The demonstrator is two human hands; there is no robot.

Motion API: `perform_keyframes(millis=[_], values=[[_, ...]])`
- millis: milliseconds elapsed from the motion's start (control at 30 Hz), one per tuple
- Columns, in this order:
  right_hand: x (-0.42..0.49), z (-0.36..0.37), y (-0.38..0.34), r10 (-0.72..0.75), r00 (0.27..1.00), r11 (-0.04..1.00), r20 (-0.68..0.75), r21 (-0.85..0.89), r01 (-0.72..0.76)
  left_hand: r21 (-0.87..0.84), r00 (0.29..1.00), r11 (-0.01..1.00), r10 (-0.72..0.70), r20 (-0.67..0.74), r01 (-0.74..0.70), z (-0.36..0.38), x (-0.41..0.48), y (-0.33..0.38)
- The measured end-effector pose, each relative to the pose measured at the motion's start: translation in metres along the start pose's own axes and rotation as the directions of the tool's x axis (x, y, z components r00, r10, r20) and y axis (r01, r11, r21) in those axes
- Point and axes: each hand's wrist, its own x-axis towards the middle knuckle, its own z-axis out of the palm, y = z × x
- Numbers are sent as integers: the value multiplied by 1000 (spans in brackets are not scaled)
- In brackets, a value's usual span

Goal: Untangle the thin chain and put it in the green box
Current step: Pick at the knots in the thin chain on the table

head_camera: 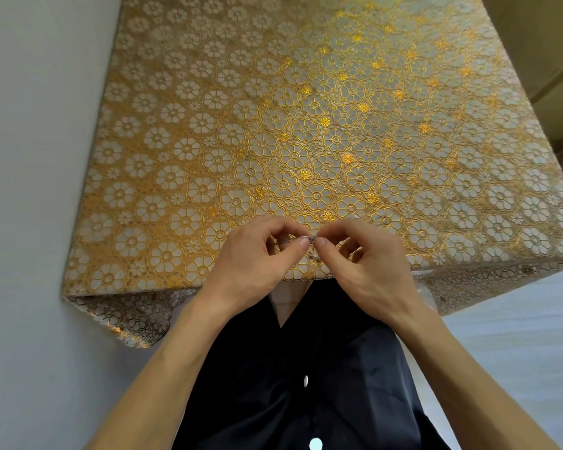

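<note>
Risk: pulling outward would likely tighten the tangle or snap so fine a chain (294, 239). A slip could drop it past the near edge of the tablecloth (306, 125). The left hand (257, 254) and right hand (368, 264) each pinch the chain between thumb and forefinger, tips nearly meeting, other fingers curled (no green box in view).

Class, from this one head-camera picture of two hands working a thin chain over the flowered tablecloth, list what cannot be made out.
Head view: the thin chain is too fine to show its knots; the left hand and right hand cover part of it.
Head view: no green box shows in frame.
Head view: the tablecloth is cut off at its far end by the top edge.
</note>
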Motion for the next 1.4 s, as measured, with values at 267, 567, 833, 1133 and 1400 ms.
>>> perform_keyframes(millis=[267, 567, 833, 1133, 1400], values=[[1, 4, 6, -65, 997, 995, -52, -77, 61, 20, 1000, 1000, -8, -1, 8, 0, 1, -1], [2, 7, 9, -99, 983, 994, -153, -66, 90, -71, 996, 993, -87, 36, 90, 0, 0, 4], [0, 12, 12, -117, 978, 993, -173, -45, 111, 32, 998, 998, -60, 5, 60, 3, 1, 6], [-1, 15, 20, -222, 954, 967, -200, -174, 188, 71, 992, 997, -7, -122, 16, 10, 1, 1], [-2, 17, 18, -225, 955, 959, -192, -215, 183, 130, 987, 991, 48, -155, -27, 12, 1, -1]])
